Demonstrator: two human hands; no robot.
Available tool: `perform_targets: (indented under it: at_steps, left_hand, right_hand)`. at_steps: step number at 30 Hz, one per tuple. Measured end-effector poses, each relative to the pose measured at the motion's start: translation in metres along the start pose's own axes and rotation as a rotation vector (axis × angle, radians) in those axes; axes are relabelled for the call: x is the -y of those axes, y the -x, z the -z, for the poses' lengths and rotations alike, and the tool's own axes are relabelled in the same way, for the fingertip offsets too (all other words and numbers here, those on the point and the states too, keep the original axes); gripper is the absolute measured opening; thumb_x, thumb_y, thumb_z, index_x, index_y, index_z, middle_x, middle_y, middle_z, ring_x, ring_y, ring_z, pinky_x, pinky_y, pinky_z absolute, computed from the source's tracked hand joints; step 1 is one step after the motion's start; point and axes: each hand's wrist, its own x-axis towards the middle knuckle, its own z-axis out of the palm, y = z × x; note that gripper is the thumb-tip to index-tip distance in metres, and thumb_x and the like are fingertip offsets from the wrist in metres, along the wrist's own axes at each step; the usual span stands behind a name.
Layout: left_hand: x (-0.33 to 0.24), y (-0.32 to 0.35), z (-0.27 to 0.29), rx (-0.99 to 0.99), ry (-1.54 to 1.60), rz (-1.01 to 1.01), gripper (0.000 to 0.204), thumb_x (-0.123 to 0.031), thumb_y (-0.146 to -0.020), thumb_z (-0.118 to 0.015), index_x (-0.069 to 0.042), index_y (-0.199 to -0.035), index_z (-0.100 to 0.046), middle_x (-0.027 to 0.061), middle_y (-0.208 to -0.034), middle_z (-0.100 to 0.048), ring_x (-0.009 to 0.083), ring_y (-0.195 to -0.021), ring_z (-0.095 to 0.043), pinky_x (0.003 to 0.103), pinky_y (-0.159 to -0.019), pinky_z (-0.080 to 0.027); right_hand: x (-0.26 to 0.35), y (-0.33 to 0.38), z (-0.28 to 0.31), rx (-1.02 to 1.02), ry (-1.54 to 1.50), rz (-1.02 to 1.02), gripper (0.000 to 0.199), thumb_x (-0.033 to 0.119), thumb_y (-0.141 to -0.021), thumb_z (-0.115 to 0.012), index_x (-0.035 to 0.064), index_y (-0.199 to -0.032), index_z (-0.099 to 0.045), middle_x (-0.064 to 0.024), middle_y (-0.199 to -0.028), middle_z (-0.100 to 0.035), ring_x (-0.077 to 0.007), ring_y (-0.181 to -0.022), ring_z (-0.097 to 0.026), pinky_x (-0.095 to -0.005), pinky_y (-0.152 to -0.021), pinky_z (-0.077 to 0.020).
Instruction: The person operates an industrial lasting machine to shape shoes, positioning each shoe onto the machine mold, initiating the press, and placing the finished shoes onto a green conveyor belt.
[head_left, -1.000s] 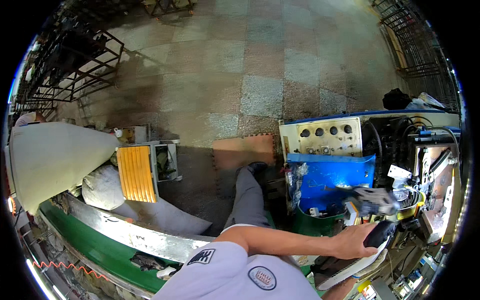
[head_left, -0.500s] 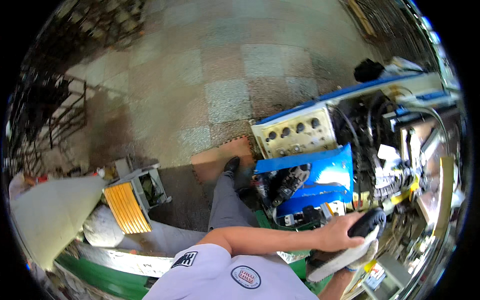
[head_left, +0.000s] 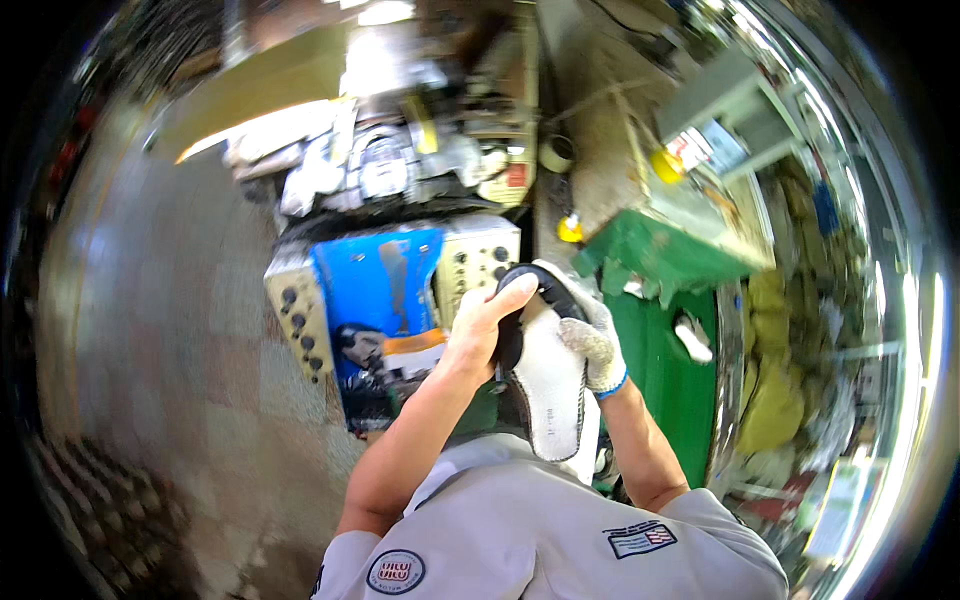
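A shoe (head_left: 550,395) is held up close in front of the body, near the middle of the scene, with its flat white bottom turned to view and its black end pointing far; it is gripped by both hands, which are kept close together, one on each side; the left side of the black end is clamped by the bare left hand (head_left: 478,328), with the thumb laid over the black edge; the right side is clasped by the right hand (head_left: 598,345), which is covered by a knitted glove, and its thumb is pressed on the white bottom.

To the left and a bit farther, a bent blue sheet (head_left: 365,275) is seen between two cream panels (head_left: 300,325) with black knobs; on the right, another shoe (head_left: 693,338) is seen on a long green surface (head_left: 683,405).
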Motion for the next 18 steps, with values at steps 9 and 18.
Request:
perform_targets:
  at_steps: [9, 18]
  left_hand:
    - [0.156, -0.103, -0.099, -0.051, -0.541, 0.094, 0.042, -0.028, -0.086, -0.081, 0.008, -0.102, -0.069, 0.0076, -0.093, -0.069, 0.0145, -0.082, -0.064, 0.029, -0.077, -0.052]
    - [0.302, -0.153, -0.066, 0.076, -1.059, 0.408, 0.041, -0.033, -0.098, -0.066, 0.003, -0.117, -0.068, 0.0140, -0.105, -0.073, 0.0195, -0.098, -0.070, 0.032, -0.083, -0.055]
  right_hand:
    - [-0.039, 0.104, 0.169, -0.316, -0.446, -0.002, 0.071, 0.027, -0.088, -0.069, -0.0023, -0.149, -0.045, -0.0121, -0.136, -0.059, -0.0180, -0.120, -0.057, -0.0305, -0.104, -0.0446]
    - [-0.198, 0.203, 0.426, -0.890, -0.038, -0.549, 0.056, 0.047, -0.088, -0.065, 0.0090, -0.129, -0.069, -0.0206, -0.119, -0.071, -0.0282, -0.105, -0.069, -0.0359, -0.095, -0.0524]
